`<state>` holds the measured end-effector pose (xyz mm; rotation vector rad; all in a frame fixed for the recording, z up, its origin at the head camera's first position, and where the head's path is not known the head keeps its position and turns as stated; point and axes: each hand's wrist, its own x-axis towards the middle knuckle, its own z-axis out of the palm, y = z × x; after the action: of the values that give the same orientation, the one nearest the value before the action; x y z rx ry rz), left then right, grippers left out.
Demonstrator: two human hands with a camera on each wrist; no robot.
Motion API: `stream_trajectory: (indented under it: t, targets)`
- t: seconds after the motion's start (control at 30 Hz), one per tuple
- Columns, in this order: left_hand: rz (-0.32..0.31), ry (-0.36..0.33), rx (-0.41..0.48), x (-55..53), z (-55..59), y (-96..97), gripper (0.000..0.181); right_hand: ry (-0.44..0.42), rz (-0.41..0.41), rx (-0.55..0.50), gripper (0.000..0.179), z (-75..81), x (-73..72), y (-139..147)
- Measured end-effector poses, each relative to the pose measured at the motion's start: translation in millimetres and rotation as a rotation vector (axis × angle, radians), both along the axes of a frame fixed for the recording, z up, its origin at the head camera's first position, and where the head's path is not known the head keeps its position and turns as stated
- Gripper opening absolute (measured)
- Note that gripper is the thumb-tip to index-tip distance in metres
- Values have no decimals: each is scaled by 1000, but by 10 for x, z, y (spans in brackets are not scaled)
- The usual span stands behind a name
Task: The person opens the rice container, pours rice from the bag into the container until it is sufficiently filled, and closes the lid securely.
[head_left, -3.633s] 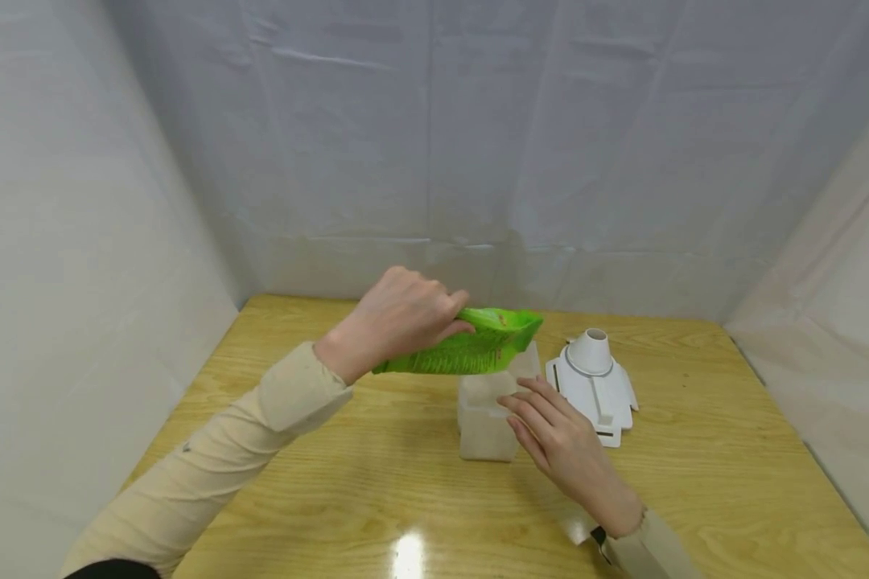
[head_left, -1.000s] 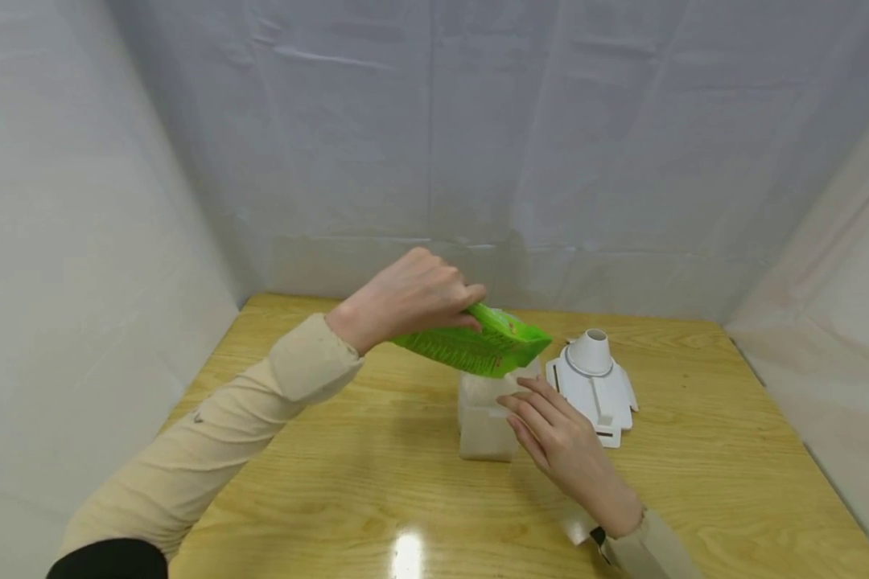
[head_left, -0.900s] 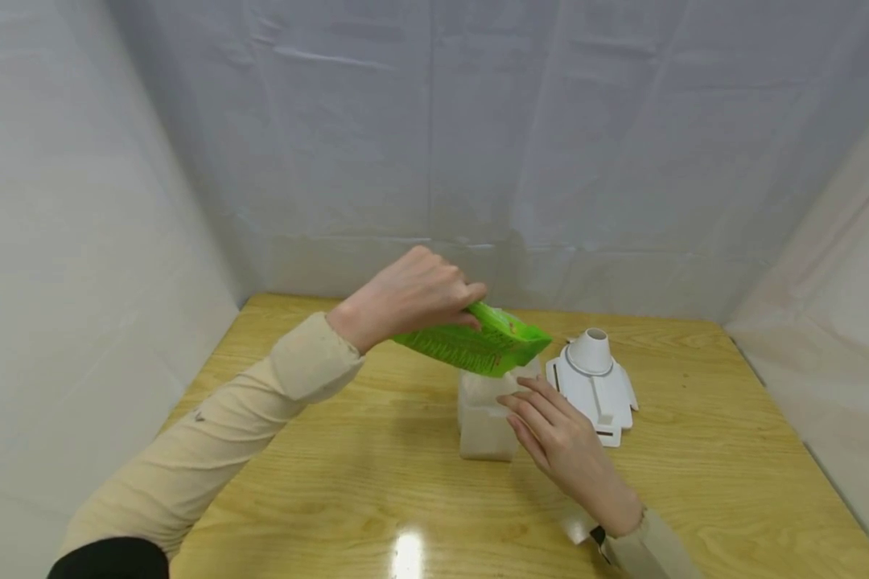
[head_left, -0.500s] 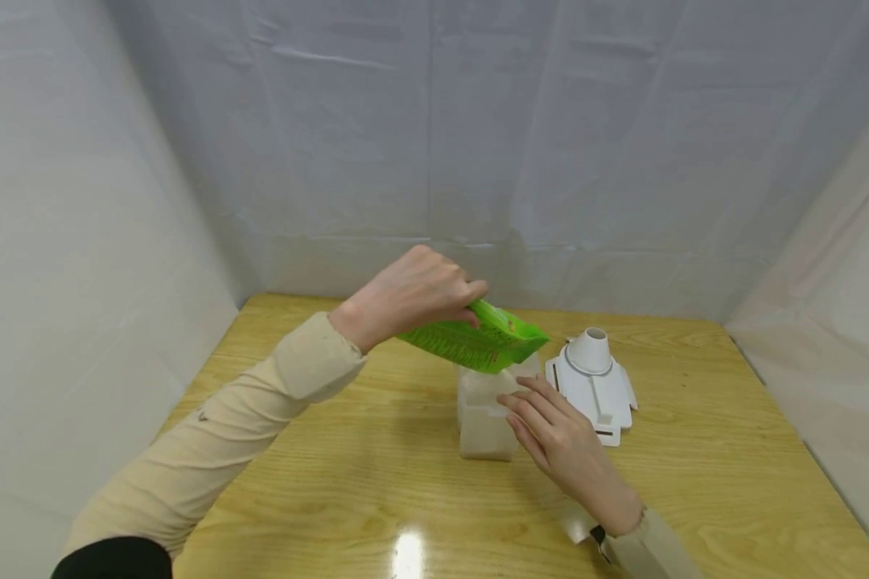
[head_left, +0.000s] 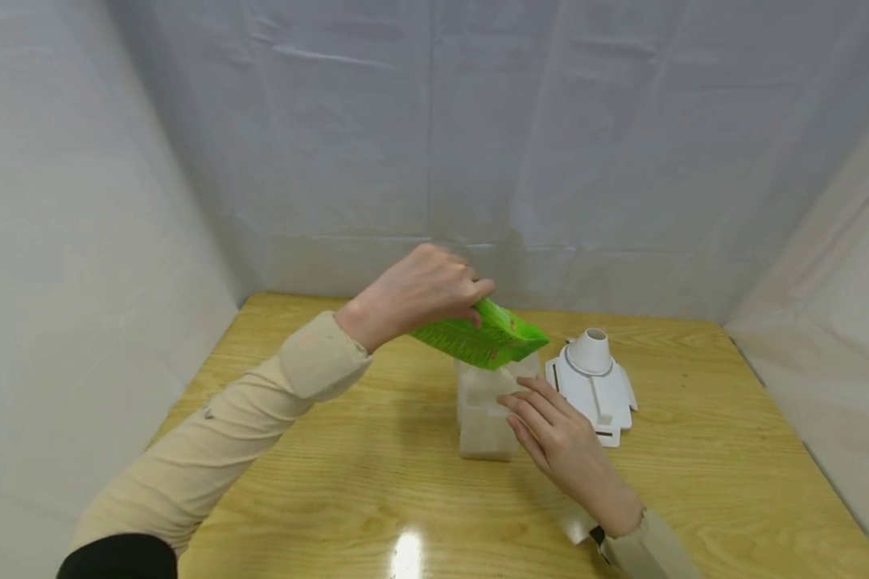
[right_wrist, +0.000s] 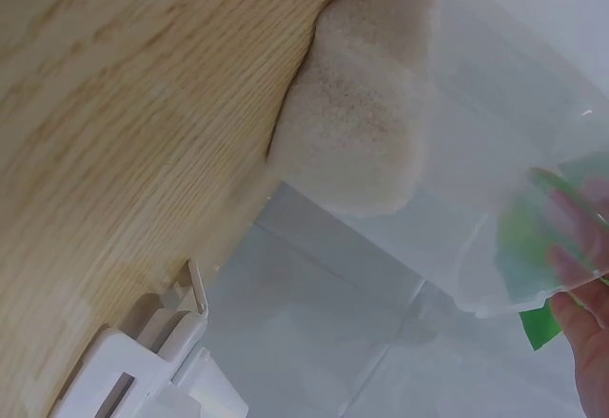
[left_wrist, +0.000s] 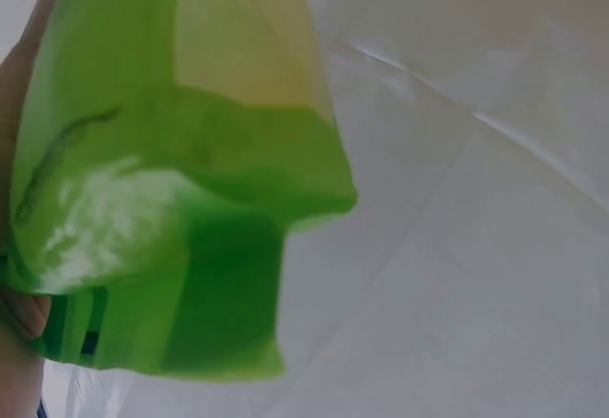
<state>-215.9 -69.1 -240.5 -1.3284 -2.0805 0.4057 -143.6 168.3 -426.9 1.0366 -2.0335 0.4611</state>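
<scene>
My left hand (head_left: 423, 289) grips a green plastic bag (head_left: 481, 338), seen close up as the green bag (left_wrist: 219, 151) in the left wrist view. The bag's far end tilts down over a translucent plastic container (head_left: 487, 434), which stands on the table. Through the wall of the container (right_wrist: 457, 151), the right wrist view shows pale granular material (right_wrist: 352, 118) gathered at its bottom. My right hand (head_left: 568, 442) holds the container's rim on the right, with fingers visible through the clear wall. The bag's mouth is hard to make out.
Right of the container lies a white flat plastic piece (head_left: 582, 394) bearing a white cone (head_left: 591, 352). The wooden table (head_left: 319, 482) is enclosed by pale sheets (head_left: 478, 121) at the back and sides.
Since the earliest frame, my left hand has risen and shifted right, tilting the bag more steeply downward. During the last second it edges slightly right. My right hand and the container stay in place.
</scene>
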Motion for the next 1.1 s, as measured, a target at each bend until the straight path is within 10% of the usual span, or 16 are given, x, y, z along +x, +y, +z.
stream_trajectory:
  t: [1.1]
  targets:
    - [-77,77,17,-41,-30,13,29,-6,1,12,35,-12,8,5]
